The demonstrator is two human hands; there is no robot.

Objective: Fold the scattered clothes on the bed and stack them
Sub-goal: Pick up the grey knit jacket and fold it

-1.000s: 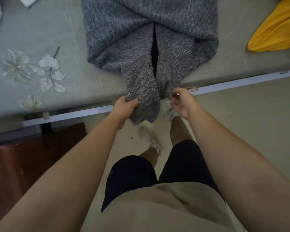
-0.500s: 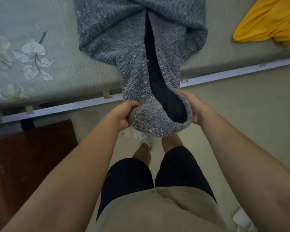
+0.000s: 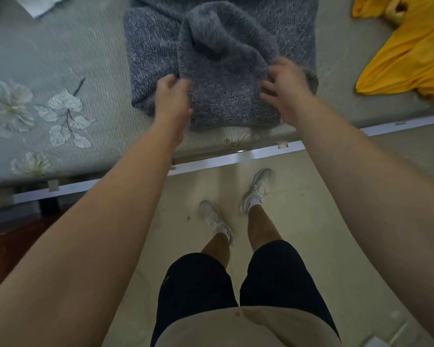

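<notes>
A grey knit garment (image 3: 223, 78) lies on the bed (image 3: 60, 58), its lower part folded up over the body into a blurred hump. My left hand (image 3: 172, 96) is at the left edge of the folded part, fingers loosely spread and touching the knit. Over the fold's right edge hovers my right hand (image 3: 283, 88), fingers spread and relaxed, gripping nothing. A yellow garment (image 3: 409, 53) lies crumpled at the bed's right side.
The bed cover is grey-green with a pale flower print (image 3: 60, 116) on the left. A white cloth (image 3: 43, 5) shows at the top left. The white bed rail (image 3: 211, 164) runs across. A dark wooden piece (image 3: 8, 249) stands on the floor at left.
Both hands held the garment's hanging lower end off the bed edge, lifted it and flipped it up onto the body. The hands have let go and now hover at the fold's sides.
</notes>
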